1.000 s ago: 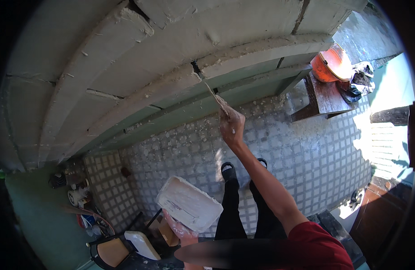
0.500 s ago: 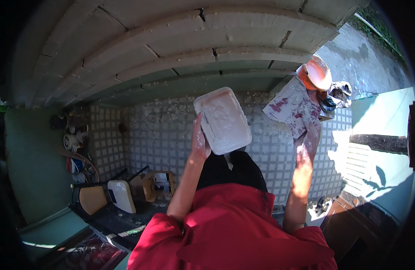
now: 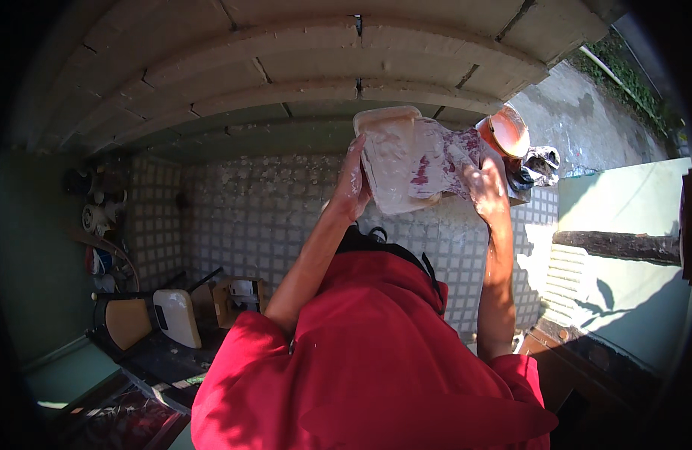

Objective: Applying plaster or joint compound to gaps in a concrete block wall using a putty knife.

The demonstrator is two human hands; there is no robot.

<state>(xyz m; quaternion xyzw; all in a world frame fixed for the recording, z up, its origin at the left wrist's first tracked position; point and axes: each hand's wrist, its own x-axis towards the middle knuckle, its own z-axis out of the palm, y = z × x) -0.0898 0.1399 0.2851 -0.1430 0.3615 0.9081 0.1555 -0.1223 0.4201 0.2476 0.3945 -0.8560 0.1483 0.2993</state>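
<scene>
Head view, left hand point(image 3: 352, 189) gripping white tray point(image 3: 391, 157), right hand point(image 3: 485, 187) alongside

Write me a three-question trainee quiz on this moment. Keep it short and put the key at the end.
1. True or false: the left hand holds the white tray by its left edge.
2. What lies behind the right hand?
A. a green ladder
B. an orange bucket
C. a blue hose
3. Fill in: the person wears a ____ top.

Key:
1. True. The fingers wrap the tray's left rim while it is raised in front of the block wall.
2. B. The orange bucket stands on the tiled floor just beyond the right hand, beside a stained board.
3. Red.
</scene>
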